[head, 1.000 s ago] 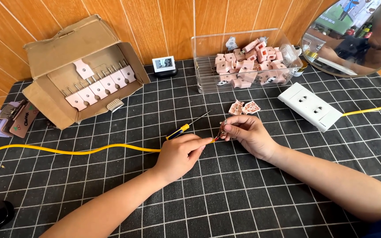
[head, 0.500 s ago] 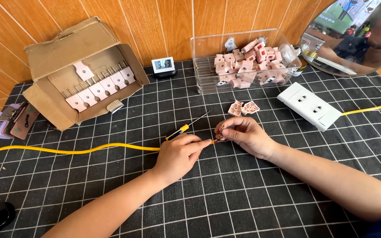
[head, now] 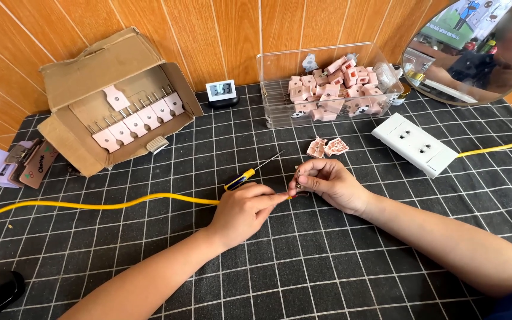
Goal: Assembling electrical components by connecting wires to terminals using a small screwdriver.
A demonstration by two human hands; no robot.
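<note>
My left hand (head: 243,212) pinches the end of a yellow cable (head: 120,203) that runs off to the left over the black grid mat (head: 327,266). My right hand (head: 329,184) holds a small plug part with metal prongs (head: 298,178) right against the cable end; the two hands touch at the fingertips. A screwdriver with a yellow and blue handle (head: 245,175) lies on the mat just behind my left hand. Two small pink plug pieces (head: 328,147) lie just beyond my right hand.
An open cardboard box (head: 114,101) with pink plug parts stands at the back left. A clear plastic bin (head: 327,86) of pink parts sits at the back. A white socket strip (head: 421,144) with a yellow lead lies to the right, a round mirror (head: 475,47) behind it.
Both hands stay close together at the cable end. My right hand's fingers have shifted slightly on the small part; nothing else has moved.
</note>
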